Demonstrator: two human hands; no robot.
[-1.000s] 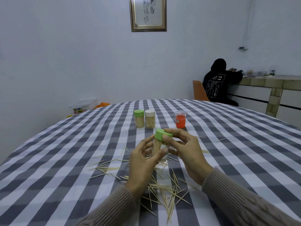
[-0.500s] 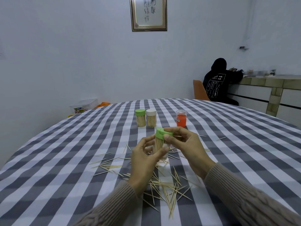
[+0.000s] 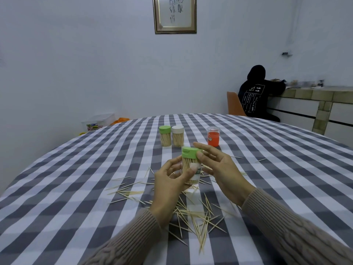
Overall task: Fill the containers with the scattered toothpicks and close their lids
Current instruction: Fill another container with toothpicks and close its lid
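Fingers of my left hand (image 3: 170, 180) curl round the clear body of the toothpick container (image 3: 191, 167), holding it above the table (image 3: 57, 188). My right hand (image 3: 219, 169) is loosely spread, its thumb touching the green lid (image 3: 189, 152) at 3 o'clock. I judge the container light, stiff and smooth-sided, so it is best gripped low on the body, with pressure on the lid's top. Scattered toothpicks (image 3: 193, 217) lie toward 6 o'clock; being thin and brittle, they are probably best pinched in bunches. Two closed containers (image 3: 171, 138) stand at 12 o'clock.

green-lidded container (image 3: 190, 165): full, upright, held | toothpicks (image 3: 193, 213): scattered on cloth
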